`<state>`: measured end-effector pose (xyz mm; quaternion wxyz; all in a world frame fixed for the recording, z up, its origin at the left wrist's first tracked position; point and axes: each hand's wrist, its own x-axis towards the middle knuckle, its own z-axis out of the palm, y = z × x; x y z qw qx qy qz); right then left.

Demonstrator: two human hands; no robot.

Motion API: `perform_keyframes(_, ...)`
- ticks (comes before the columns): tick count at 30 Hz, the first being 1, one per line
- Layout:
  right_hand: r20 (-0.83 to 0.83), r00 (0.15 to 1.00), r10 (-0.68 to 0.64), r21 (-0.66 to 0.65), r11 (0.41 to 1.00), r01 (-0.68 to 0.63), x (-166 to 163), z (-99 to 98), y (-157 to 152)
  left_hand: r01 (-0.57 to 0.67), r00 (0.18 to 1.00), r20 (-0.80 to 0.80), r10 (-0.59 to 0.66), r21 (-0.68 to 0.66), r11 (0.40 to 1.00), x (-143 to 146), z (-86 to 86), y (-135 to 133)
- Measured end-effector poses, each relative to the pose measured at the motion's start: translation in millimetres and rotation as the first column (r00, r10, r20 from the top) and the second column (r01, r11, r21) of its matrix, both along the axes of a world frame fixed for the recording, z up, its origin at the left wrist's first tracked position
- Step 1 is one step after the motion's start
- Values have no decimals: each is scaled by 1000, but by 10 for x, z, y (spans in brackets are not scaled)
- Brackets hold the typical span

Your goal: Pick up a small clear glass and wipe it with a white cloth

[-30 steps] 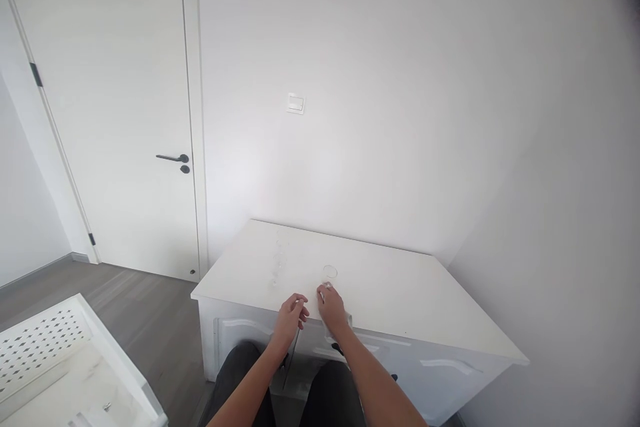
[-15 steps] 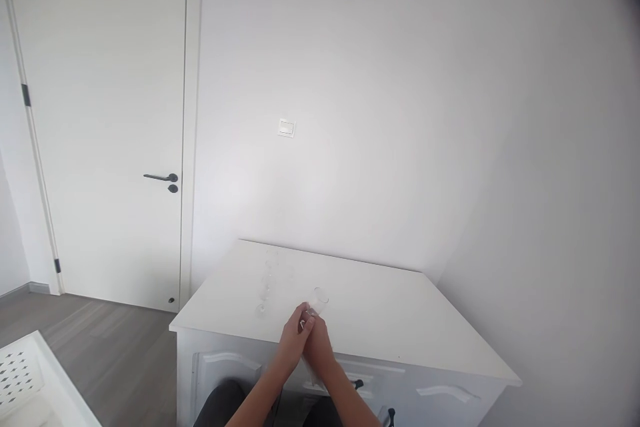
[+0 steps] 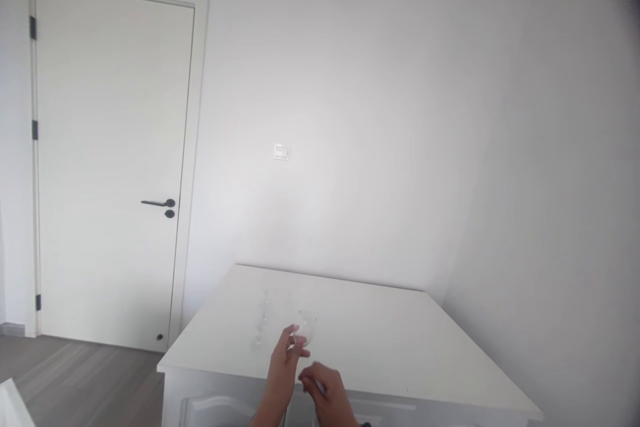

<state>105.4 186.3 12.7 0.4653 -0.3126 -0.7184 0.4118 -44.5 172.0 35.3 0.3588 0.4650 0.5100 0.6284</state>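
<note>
White cabinet top (image 3: 390,340) — clear glasses (image 3: 260,320) standing on it

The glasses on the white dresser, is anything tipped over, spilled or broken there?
Nothing stands out. The left hand holds one clear glass above the dresser top; other glasses seem upright, though too faint to judge. No spill shows.

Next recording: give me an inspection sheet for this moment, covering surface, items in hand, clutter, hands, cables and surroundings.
Surface: white cabinet top, against the wall.
Items in hand: clear glass, held up by the left hand.
Clutter: more clear glasses on the top, faint; count unclear.
Hands: left fingers grip the glass; right hand below it, curled, contents unclear.
Cables: nothing seen.
Surroundings: closed white door with dark handle, wall switch, grey wood floor.
</note>
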Motion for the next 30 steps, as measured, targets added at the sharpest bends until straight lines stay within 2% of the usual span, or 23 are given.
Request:
perform_keyframes(1, -72, 994, -78, -105, 992, 70, 45, -64, 6, 3, 999, -36, -3, -2, 1000, -14, 12, -22)
perform_keyframes(3, -238, 950, -204, -310, 943, 124, 138, -137, 25, 46, 985, -165, -48, -17, 999, -29, -3, -70)
perform_keyframes(6, -387, 858, -338, -617, 786, 32, 295, -74, 32, 97, 913, -387, -131, -107, 990, -12, -99, -156)
perform_keyframes(8, -444, 811, -381, -720, 691, -70, 413, 20, 28, 78, 848, -504, -163, -185, 980, 7, -164, -209)
perform_keyframes(9, -462, 801, -381, -729, 678, -98, 471, 59, 29, 65, 817, -549, -175, -214, 975, 12, -182, -231)
perform_keyframes(10, -456, 807, -374, -722, 686, -90, 525, 86, 35, 58, 789, -584, -189, -235, 970, 14, -187, -248)
perform_keyframes(12, -368, 853, -371, -668, 744, 36, 612, 101, 57, 57, 741, -634, -221, -270, 961, 8, -152, -271)
perform_keyframes(15, -219, 886, -407, -473, 839, 268, 660, 76, 82, 70, 677, -687, -264, -297, 952, 0, -48, -287)
perform_keyframes(17, -197, 904, -379, -328, 894, 304, 633, 72, 67, 87, 652, -704, -281, -299, 950, 12, -3, -295)
perform_keyframes(19, -175, 923, -342, -260, 920, 292, 573, 93, 25, 102, 665, -690, -286, -296, 950, 36, -1, -303)
perform_keyframes(22, -180, 924, -339, -217, 929, 299, 459, 142, -55, 112, 731, -623, -279, -293, 950, 72, -45, -316)
perform_keyframes(26, -140, 923, -358, -136, 931, 340, 367, 171, -131, 66, 793, -562, -233, -301, 951, 85, -88, -332)
perform_keyframes(30, -84, 866, -492, -60, 870, 489, 408, 217, -183, 15, 817, -545, -188, -306, 952, 104, -83, -380)
